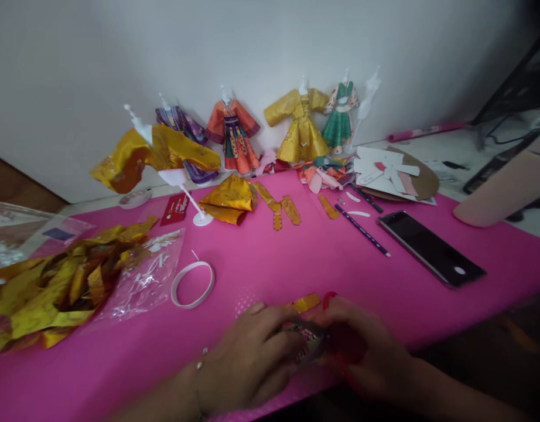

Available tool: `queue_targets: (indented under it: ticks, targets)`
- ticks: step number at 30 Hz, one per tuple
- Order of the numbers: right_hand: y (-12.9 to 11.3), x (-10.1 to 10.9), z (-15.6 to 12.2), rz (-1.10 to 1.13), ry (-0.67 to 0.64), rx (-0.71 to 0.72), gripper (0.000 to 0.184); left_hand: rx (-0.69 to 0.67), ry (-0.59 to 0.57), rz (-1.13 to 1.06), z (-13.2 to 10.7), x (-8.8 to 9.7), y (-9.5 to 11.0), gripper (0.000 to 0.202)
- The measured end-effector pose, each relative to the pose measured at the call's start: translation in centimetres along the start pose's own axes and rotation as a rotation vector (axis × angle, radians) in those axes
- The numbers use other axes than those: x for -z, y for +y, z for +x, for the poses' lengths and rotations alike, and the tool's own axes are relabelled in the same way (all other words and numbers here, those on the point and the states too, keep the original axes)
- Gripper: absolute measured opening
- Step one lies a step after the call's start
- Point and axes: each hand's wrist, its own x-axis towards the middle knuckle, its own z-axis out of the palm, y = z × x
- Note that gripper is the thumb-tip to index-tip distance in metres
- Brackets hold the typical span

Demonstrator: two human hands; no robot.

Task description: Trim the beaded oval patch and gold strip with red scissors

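Our left hand (248,357) and right hand (362,351) meet at the near edge of the pink table (296,264), fingers curled in and pinching a small patterned paper piece (308,343) between them; blur hides the exact grip. Something red (329,299) sticks up by the right fingers, can't tell what. A gold paper strip (306,302) lies just beyond the hands, touching nothing else we can see.

The piece looks thin, light, easily creased; we judge it best held by its edges with fingertips, soft pressure, no pulling.

Further out: white tape ring (192,284) left of centre, clear plastic bag (142,281) beside it, heap of gold paper scraps (45,293) toward the left edge. Right of centre a purple pencil (362,230) and a dark phone (430,247), near each other, apart.

Along the far edge, by the wall: paper dresses on white stands, orange dress (232,138), yellow dress (301,126), green dress (340,120), and a gold robe (160,155) tilted at left. Folded gold paper (229,199) lies below them.
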Motion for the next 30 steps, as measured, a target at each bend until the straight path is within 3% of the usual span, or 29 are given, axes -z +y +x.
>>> queue_targets:
  ticks: [15,30]
  targets:
    - [-0.2,0.1,0.3,0.019,-0.019,0.001,0.057,0.002,0.096,-0.071,-0.2,-0.3,-0.5,0.019]
    - [0.2,-0.1,-0.2,0.026,-0.008,-0.005,0.053,0.079,0.052,-0.097,0.0,0.6,0.2,0.023]
